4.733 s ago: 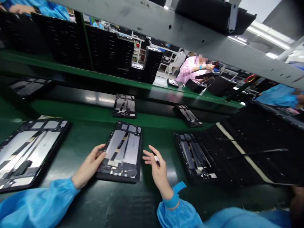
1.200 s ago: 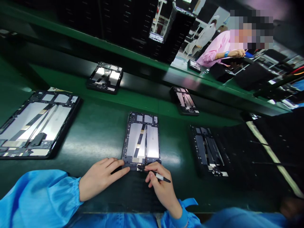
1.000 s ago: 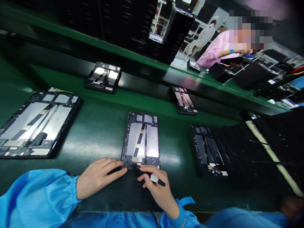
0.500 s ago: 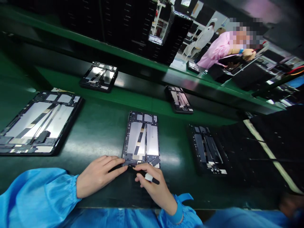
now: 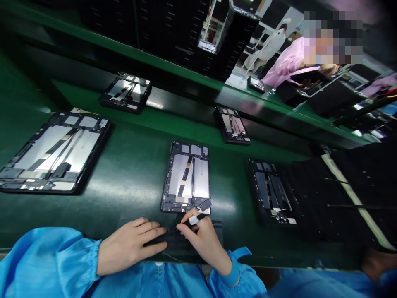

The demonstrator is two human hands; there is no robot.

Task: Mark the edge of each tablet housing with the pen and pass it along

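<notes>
An opened tablet [image 5: 201, 178] lies on the green bench in front of me, its silvery inside and dark ribbon cables facing up. Just below its near edge, my right hand [image 5: 203, 238] pinches slim black tweezers [image 5: 194, 219] with a white wrap. Their thin tips point left, down at a dark sheet [image 5: 217, 238] on the bench; what they touch is too small to make out. My left hand [image 5: 133, 244] rests palm down beside the tips, fingers stretched out and holding nothing. A small dark part [image 5: 204, 205] sits askew at the tablet's lower right corner.
A larger-looking opened tablet [image 5: 58, 149] lies at left and a darker one [image 5: 273, 192] at right. Two more, a left one [image 5: 127, 93] and a right one [image 5: 232, 124], stand farther back. Black padding [image 5: 310, 198] covers the right side. A person in pink [image 5: 287, 62] works beyond the shelf.
Both hands have come off the tablet's near edge and moved down towards me, onto the bench. The tweezers moved with my right hand. The view has shifted slightly.
</notes>
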